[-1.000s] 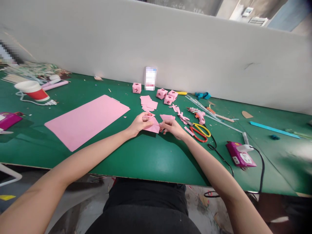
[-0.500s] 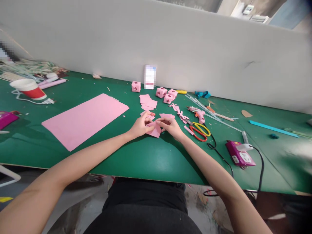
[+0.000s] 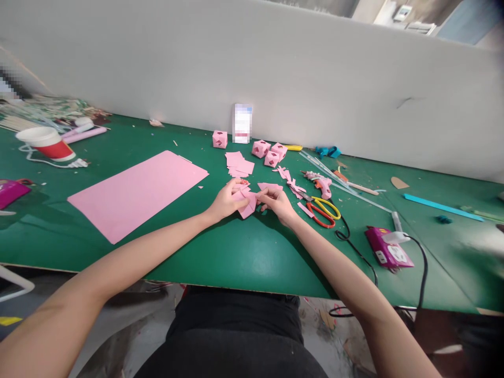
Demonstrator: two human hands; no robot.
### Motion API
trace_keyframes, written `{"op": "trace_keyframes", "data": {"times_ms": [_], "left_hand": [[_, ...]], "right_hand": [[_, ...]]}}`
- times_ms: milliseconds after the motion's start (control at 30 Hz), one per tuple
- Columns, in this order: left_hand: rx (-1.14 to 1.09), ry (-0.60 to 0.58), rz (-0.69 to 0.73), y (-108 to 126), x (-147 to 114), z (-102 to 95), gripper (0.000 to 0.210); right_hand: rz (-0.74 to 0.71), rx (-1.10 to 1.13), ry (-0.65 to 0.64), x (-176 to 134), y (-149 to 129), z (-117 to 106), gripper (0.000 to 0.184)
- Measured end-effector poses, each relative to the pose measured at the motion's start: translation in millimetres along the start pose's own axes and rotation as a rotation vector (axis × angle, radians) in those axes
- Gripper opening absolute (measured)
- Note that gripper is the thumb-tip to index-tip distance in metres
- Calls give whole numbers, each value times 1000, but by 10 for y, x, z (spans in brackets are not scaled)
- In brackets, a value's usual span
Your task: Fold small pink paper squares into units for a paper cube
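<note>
Between my hands is a small pink paper piece [image 3: 248,209] with creases, held just above the green table. My left hand [image 3: 228,200] pinches it from the left, thumb on top. With thumb and fingers pinched together, my right hand [image 3: 275,203] is at the paper's right edge. Just beyond lie a stack of pink paper squares [image 3: 239,165] and another pink piece [image 3: 270,186]. Folded pink paper boxes with diamond-shaped openings stand farther back: one box [image 3: 219,139] alone, and a group of boxes [image 3: 261,149] to its right.
A large pink sheet [image 3: 137,194] covers the table's left part. On the right are scissors [image 3: 323,211], a pink glue gun [image 3: 323,185], paper scraps [image 3: 293,185] and a purple power socket [image 3: 388,249] with a black cable. A phone [image 3: 242,124] leans against the grey partition; a paper cup [image 3: 49,144] lies tilted.
The pink paper piece has turned and shows creases across its face. My right fingers have shifted slightly to its right edge; my left hand has hardly moved.
</note>
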State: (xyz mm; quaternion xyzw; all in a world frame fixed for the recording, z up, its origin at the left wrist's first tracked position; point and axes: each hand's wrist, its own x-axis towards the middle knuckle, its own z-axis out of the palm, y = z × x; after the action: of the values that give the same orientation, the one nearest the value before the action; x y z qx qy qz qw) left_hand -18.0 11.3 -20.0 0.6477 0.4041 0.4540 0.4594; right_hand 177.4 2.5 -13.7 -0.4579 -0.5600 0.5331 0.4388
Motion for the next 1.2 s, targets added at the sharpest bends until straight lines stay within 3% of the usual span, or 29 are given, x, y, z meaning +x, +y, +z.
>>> {"op": "trace_keyframes", "data": {"times_ms": [133,567,1000,1200], "left_hand": [[-74,79,-44,-9,21,-2,58],[-94,65,-33,-37,24,1,57],[-103,76,-57,-60,24,-12,60],[-145,117,-73,-98,44,-7,63]], "right_hand": [[9,-33,-24,16,20,-32,39],[-2,-83,-2,9,47,-44,28],[-3,-85,-65,-24,-16,-66,41],[-47,-172,98,-5,100,-2,42]]}}
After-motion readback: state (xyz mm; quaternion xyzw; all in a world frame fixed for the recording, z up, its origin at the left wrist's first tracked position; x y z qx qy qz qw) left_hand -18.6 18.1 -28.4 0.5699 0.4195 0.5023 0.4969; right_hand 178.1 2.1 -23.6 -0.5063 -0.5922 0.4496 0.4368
